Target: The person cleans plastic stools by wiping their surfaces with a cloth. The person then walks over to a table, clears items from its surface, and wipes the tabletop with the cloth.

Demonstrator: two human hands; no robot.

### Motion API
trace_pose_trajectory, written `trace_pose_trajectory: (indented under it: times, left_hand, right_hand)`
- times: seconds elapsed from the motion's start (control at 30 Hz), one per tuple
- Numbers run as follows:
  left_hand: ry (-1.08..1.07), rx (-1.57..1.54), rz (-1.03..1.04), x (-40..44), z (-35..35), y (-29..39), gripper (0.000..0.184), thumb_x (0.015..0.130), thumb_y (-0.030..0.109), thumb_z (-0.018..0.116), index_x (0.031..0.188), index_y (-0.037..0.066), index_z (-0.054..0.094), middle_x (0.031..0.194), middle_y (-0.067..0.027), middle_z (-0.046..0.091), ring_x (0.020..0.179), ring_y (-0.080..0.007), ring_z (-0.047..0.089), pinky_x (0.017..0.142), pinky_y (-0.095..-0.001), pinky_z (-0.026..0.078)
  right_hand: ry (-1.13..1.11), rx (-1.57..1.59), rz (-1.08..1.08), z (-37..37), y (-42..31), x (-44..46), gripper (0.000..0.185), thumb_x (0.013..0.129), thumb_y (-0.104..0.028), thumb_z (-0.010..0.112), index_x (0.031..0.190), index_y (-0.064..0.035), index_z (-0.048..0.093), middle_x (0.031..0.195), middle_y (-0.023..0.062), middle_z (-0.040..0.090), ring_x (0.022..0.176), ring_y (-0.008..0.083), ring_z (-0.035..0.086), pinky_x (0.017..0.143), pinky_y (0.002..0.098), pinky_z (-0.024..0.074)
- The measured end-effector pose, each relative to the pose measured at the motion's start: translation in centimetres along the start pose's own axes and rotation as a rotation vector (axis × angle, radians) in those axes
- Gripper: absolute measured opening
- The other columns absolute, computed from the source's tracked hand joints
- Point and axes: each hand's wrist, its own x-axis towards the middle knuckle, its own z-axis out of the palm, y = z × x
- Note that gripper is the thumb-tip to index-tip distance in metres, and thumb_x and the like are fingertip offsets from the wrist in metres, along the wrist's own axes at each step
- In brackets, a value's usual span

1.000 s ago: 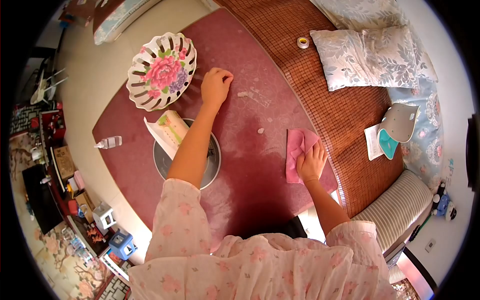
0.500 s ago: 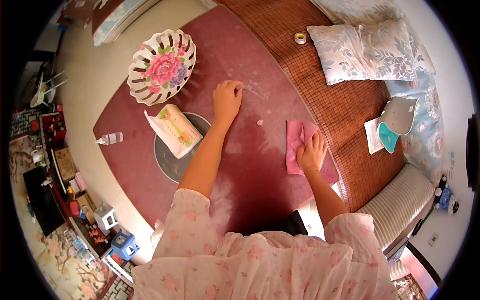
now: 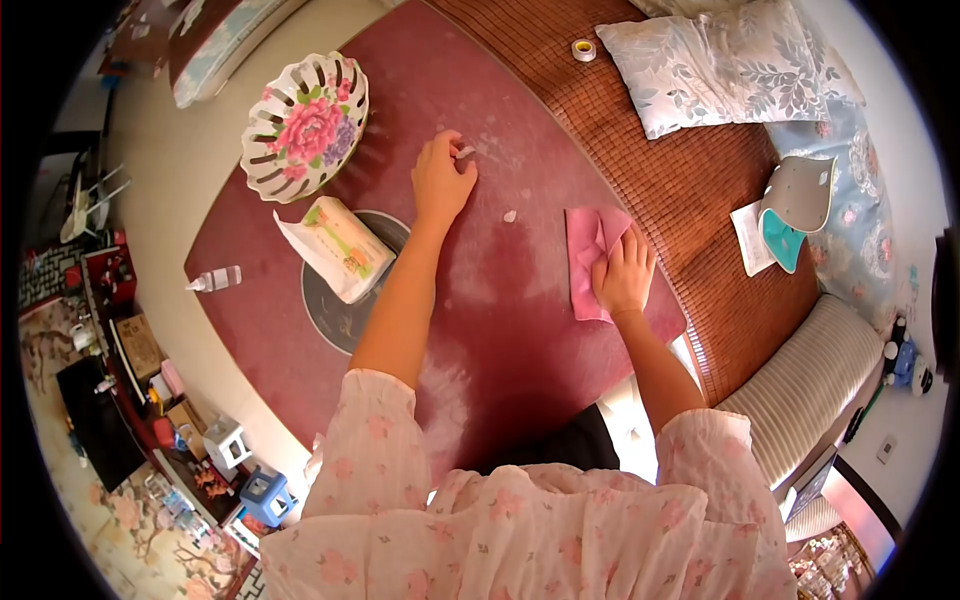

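Observation:
My left hand (image 3: pixel 443 182) is over the middle of the red table (image 3: pixel 500 330), its fingers curled around a small whitish scrap (image 3: pixel 464 152) at the fingertips. My right hand (image 3: pixel 626 272) lies flat with spread fingers on the right edge of a folded pink cloth (image 3: pixel 590 265). Between the hands a small pale bit (image 3: pixel 510 216) sits on the tabletop. Left of my left forearm, a pack of tissues (image 3: pixel 340 250) rests on a round grey plate (image 3: pixel 325 305). Pale smears show on the table near my left fingertips.
A flowered openwork bowl (image 3: pixel 305 128) stands at the table's far left, with a small clear bottle (image 3: pixel 218 279) nearer the left edge. Right of the table, a woven-mat seat (image 3: pixel 690 210) holds a tape roll (image 3: pixel 584 50), a cushion (image 3: pixel 730 70) and a grey-and-teal object (image 3: pixel 797 200).
My left hand has moved from beside the bowl towards the table's middle and closed on a scrap. The long clear strip seen earlier is no longer distinct. My right hand remains on the cloth.

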Motion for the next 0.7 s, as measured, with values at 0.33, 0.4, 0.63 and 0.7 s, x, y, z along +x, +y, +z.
trace_pose_trajectory:
  times: [0.33,0.4,0.63,0.7]
  left_hand:
    - [-0.021,-0.050,0.011,-0.7,-0.4,0.1,0.011,0.078,0.012,0.066,0.086,0.005,0.063,0.084,-0.0081,0.059,0.076,-0.0215,0.060,0.068,-0.0327,0.049]
    - [-0.004,-0.143,-0.037,-2.1,-0.9,1.0,0.011,0.078,0.012,0.066,0.086,0.005,0.062,0.083,-0.0093,0.060,0.075,-0.0228,0.061,0.069,-0.0327,0.049]
    - [-0.513,-0.370,-0.155,-5.4,-1.9,3.4,0.015,0.086,0.014,0.065,0.094,0.002,0.061,0.083,-0.0016,0.064,0.075,-0.0083,0.059,0.070,-0.0229,0.047]
    - [-0.503,-0.322,-0.180,-5.5,-2.0,3.6,0.014,0.086,0.014,0.065,0.095,0.004,0.061,0.083,-0.0026,0.064,0.076,-0.0085,0.059,0.071,-0.0224,0.047]
  right_hand:
    - [0.088,0.028,-0.019,-0.1,-0.1,0.3,0.044,0.078,-0.022,0.051,0.115,0.0000,0.055,0.129,0.0165,0.048,0.125,0.0314,0.040,0.106,0.0480,0.0270]
    - [0.066,0.024,0.005,-0.1,-0.2,0.0,0.044,0.078,-0.022,0.051,0.115,0.0001,0.055,0.129,0.0160,0.048,0.125,0.0312,0.040,0.106,0.0477,0.0272]
    - [0.094,0.024,0.007,-0.1,-0.2,0.2,0.041,0.078,-0.022,0.053,0.113,-0.0020,0.055,0.128,0.0149,0.049,0.124,0.0309,0.041,0.105,0.0467,0.0281]
    - [0.087,0.030,0.013,-0.1,-0.2,0.2,0.042,0.078,-0.022,0.053,0.114,-0.0027,0.055,0.130,0.0147,0.048,0.124,0.0305,0.041,0.105,0.0462,0.0284]
